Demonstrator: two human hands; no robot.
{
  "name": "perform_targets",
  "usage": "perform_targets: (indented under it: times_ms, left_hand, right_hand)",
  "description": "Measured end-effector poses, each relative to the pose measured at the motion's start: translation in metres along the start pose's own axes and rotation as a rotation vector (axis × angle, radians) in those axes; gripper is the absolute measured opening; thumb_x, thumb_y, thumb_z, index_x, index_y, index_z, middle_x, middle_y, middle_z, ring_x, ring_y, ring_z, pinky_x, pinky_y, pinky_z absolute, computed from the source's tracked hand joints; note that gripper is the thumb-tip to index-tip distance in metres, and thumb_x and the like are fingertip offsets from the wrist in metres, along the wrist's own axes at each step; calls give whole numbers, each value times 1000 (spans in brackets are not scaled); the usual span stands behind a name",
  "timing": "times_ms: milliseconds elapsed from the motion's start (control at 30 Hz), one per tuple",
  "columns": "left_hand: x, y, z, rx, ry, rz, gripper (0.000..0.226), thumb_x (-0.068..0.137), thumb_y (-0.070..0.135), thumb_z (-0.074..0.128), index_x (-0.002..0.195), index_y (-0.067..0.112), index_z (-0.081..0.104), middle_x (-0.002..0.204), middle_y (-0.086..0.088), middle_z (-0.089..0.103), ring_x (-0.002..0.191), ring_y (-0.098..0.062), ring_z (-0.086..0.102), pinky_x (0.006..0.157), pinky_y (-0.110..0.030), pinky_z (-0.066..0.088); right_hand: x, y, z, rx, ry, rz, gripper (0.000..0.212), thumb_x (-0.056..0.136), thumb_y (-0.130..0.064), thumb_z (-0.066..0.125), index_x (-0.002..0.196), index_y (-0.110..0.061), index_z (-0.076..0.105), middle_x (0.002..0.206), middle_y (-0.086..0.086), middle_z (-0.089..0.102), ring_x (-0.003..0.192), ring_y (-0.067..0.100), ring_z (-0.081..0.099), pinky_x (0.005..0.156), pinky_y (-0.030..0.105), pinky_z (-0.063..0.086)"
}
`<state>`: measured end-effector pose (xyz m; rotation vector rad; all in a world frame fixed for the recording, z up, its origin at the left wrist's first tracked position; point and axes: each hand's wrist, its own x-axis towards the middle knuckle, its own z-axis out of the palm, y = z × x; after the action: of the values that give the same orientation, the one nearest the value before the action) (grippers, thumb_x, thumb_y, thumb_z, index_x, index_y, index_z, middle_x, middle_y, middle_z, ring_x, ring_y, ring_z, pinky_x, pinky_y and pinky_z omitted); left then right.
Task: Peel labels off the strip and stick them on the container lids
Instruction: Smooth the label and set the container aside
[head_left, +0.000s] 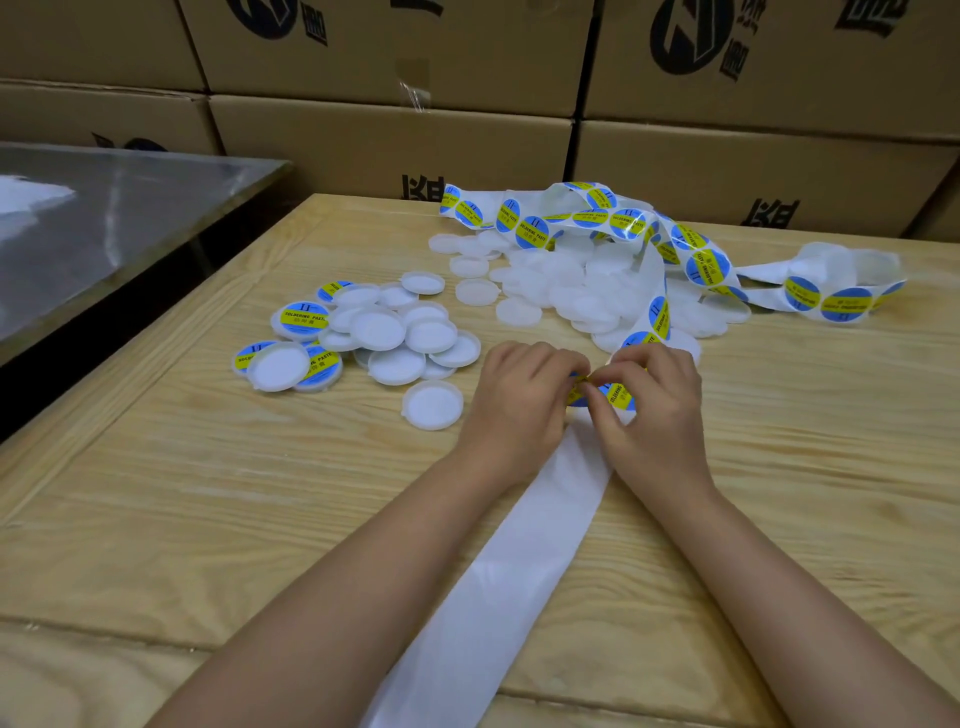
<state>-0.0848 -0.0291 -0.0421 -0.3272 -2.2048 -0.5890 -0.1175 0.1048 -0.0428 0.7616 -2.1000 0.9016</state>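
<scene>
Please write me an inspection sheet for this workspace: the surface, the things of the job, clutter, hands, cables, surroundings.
Surface: wooden table, pale boards.
Job's things: label strip coiled at the far side, over a heap of plain lids; its bare backing trails toward the person; left pile of lids, some labelled; lone lid beside the left hand.
Clutter: nothing seen.
Hands: left hand and right hand both pinch the label strip.
Cables: nothing seen.
Surroundings: cardboard boxes stacked behind; metal table at left.

Head-worn view, looking forward and down — close over wooden table (208, 519)
</scene>
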Motion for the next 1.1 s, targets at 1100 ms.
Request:
perform_targets:
  times_ms: [1100]
  left_hand:
    - [2, -24, -18, -1061, -169, -689, 84, 84, -20, 49, 146, 28, 19, 142, 1, 42, 84, -15, 58, 82, -32, 51]
  right_hand:
    - [23, -14, 13, 786, -112, 772, 41, 87, 2, 57, 122, -18, 48, 66, -2, 62, 53, 9, 56, 58, 24, 49]
